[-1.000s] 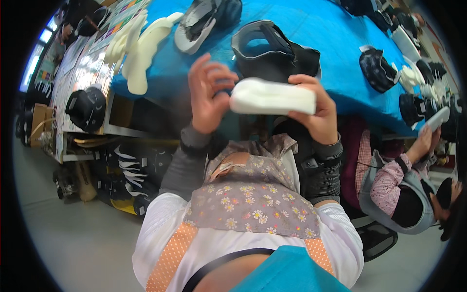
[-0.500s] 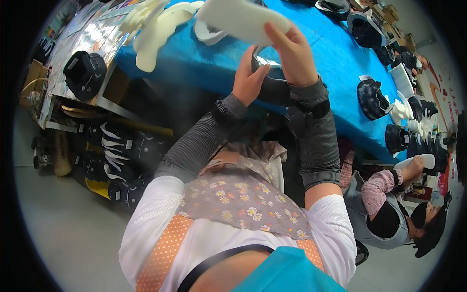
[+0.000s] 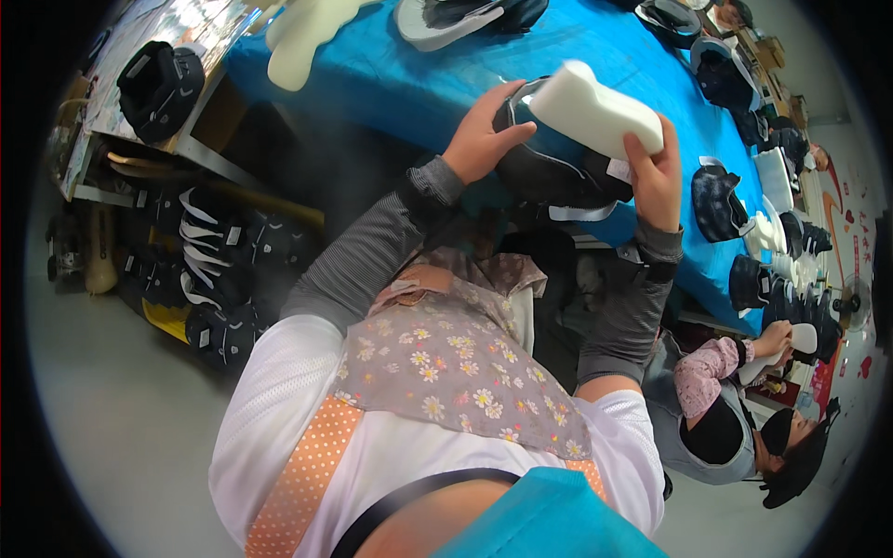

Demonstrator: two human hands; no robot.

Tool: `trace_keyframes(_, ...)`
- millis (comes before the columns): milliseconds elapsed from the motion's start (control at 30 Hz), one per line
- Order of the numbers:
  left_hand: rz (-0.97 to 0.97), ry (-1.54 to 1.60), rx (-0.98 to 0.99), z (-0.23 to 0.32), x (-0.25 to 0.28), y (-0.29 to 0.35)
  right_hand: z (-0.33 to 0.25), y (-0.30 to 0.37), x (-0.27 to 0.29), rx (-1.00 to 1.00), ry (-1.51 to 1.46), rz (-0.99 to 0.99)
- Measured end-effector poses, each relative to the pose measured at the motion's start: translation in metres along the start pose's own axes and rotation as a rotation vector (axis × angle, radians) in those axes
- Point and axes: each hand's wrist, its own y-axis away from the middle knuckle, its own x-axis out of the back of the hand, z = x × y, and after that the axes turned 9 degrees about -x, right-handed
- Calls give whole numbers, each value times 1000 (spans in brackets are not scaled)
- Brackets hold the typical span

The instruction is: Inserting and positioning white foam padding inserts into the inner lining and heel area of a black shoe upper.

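A dark cap (image 3: 558, 172) with a white label hangs open side up at the near edge of the blue-covered table. My left hand (image 3: 486, 133) grips its left rim, thumb along the edge and fingers behind. In my right hand (image 3: 659, 175) is a thick, curved white foam piece (image 3: 595, 110), pinched at its right end between thumb and fingers. The foam's left part lies over the cap's opening and hides some of the inside. Whether the foam touches the cap's lining I cannot tell. A pale strip shows below the cap's near side.
The blue-covered table (image 3: 400, 102) holds more dark caps, one (image 3: 446, 20) beyond my hands, and a cream foam piece (image 3: 298, 58) at the left. A dark cap (image 3: 160, 91) sits on the left table. At right, a co-worker (image 3: 716, 400) handles a white piece.
The white foam has come down and right, from above the cap to over its opening. The cap is now turned more into view. My right hand has moved right and lower.
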Motion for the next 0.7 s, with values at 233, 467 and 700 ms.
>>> trace_keyframes(233, -197, -86, -44, -4, 15, 3, 30, 19, 3, 139, 204, 4)
trace_keyframes(467, -288, -118, -46, -1, 22, 6, 29, 24, -15, 249, 350, 19)
trace_keyframes(700, -286, -57, -24, -1, 22, 8, 33, 25, -21, 307, 499, 102)
